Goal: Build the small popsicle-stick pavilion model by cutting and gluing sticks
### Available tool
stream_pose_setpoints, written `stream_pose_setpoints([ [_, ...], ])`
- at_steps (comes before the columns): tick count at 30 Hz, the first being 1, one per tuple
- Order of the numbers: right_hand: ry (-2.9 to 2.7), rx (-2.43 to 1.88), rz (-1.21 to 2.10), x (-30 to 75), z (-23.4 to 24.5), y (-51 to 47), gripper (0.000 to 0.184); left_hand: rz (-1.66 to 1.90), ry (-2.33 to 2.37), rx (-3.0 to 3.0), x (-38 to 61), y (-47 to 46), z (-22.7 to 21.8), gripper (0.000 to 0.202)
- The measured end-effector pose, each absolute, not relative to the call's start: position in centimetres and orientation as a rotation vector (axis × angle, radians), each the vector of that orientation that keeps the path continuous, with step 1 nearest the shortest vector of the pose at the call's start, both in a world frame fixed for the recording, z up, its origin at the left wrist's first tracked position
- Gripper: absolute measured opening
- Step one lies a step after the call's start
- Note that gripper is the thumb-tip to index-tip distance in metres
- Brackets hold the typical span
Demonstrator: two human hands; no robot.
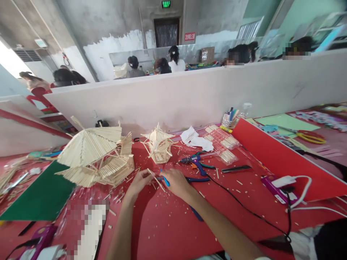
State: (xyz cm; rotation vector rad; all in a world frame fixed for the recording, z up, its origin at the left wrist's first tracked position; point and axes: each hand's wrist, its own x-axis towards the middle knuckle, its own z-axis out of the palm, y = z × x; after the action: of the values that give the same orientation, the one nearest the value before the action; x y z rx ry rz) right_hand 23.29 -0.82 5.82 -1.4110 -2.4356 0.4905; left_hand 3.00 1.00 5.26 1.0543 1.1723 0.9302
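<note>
My left hand pinches a thin wooden stick between thumb and fingers, over the red tabletop. Closed around a blue-handled tool, apparently pliers, my right hand meets the stick from the right. The tool's jaws are close to the stick, mostly hidden by the fingers. Just beyond my hands stands a small pavilion model made of sticks. A larger stick-built model with a broad slatted roof stands to the left. Short stick offcuts lie scattered around.
A purple glue gun with a black cord lies right of my hands, near packs of sticks and white tissue. A red board and purple power strip are further right. A white partition stands behind; people sit beyond it.
</note>
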Motion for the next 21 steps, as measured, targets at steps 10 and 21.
stream_pose_setpoints([
  [10, -2.453, -1.375, 0.476, 22.1, 5.6, 0.2, 0.031, 0.962, 1.115, 1.133, 2.8, 0.3, 5.4, 0.035],
  [21, -2.121, -1.074, 0.783, 25.9, 5.4, -0.9, 0.017, 0.928, 0.977, 1.154, 5.3, -0.3, 5.1, 0.028],
])
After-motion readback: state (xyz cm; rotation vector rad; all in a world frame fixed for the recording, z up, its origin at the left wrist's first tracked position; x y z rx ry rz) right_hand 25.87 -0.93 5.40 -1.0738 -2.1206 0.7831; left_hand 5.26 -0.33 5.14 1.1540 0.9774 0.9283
